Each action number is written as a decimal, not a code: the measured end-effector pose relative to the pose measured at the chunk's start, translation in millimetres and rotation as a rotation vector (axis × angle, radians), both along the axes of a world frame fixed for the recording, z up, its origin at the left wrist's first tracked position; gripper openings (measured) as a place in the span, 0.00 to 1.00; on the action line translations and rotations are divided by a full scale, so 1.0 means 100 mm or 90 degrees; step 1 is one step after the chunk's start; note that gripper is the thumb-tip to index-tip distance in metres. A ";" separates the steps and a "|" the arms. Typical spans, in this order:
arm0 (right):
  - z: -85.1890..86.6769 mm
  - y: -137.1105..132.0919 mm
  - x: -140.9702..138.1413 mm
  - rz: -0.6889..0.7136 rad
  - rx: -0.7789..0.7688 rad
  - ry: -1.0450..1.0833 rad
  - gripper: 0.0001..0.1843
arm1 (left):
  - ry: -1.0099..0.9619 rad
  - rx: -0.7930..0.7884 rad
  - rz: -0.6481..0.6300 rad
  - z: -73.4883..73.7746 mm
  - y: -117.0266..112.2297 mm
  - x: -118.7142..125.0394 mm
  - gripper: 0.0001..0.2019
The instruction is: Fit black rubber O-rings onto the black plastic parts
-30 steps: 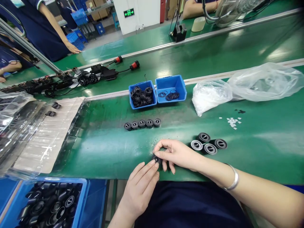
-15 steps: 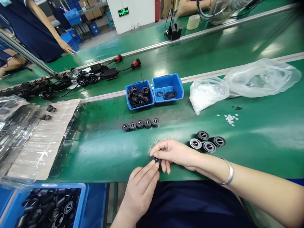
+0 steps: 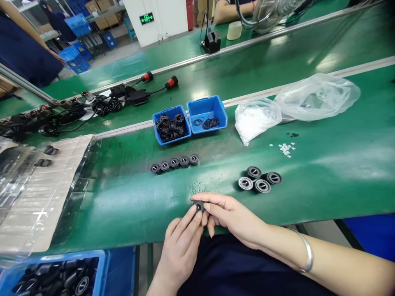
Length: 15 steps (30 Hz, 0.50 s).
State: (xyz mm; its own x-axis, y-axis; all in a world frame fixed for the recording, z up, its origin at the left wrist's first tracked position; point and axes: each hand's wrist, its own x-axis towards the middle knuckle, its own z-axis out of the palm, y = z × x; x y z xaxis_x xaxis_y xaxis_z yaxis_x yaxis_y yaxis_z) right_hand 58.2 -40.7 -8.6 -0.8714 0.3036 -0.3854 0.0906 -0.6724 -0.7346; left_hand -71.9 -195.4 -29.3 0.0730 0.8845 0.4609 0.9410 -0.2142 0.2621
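Left hand (image 3: 180,250), bare, with fingers loosely together and angled up toward the fingertips; right hand (image 3: 231,216), bare, with forefinger extended and remaining fingers curled beneath. Small round black ring-shaped part (image 3: 198,206) pinched between fingertips of both hands, held just above the near edge of the green tabletop (image 3: 123,213), toward its middle. Silver bangle (image 3: 308,250) worn on the right wrist. Fine black crumbs (image 3: 194,187) scattered just beyond the fingertips. Farther out, five black cylindrical bushings (image 3: 174,162) set in a row; four similar silver-faced bushings (image 3: 259,183) grouped toward the right. Twin blue plastic bins (image 3: 206,123) of black rubber O-rings placed along the far edge, beside a clear plastic bag of white pieces (image 3: 256,119). Blue crate of black parts (image 3: 61,255) positioned past the near edge, at lower left. Judged risk: slippage from the small fingertip contact, with the round part rolling across the smooth tabletop or dropping past its near edge. Green exit sign (image 3: 146,18) with white arrows seen in the distance, its lettering too small to read; no brand or label legible.
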 end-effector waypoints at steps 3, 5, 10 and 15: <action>0.04 0.09 -0.02 0.040 -0.013 -0.026 0.20 | 0.016 0.006 0.014 0.01 0.00 0.03 0.18; 0.07 0.16 -0.06 0.076 -0.020 -0.047 0.20 | 0.026 0.013 0.021 0.02 0.01 0.06 0.17; 0.09 0.32 -0.16 0.174 -0.005 -0.052 0.17 | 0.044 -0.033 0.029 0.07 0.06 0.11 0.19; 0.09 0.34 -0.21 0.206 0.077 -0.115 0.13 | 0.057 -0.067 0.002 0.08 0.06 0.07 0.18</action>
State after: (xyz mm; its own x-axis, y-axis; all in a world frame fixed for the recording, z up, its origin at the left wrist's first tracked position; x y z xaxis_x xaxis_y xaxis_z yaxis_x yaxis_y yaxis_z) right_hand 37.5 -6.4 0.5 -0.8509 0.0767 -0.5197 0.4190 -0.4976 -0.7595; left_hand -65.0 -189.8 -21.2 0.1063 0.9279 0.3573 0.9624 -0.1863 0.1975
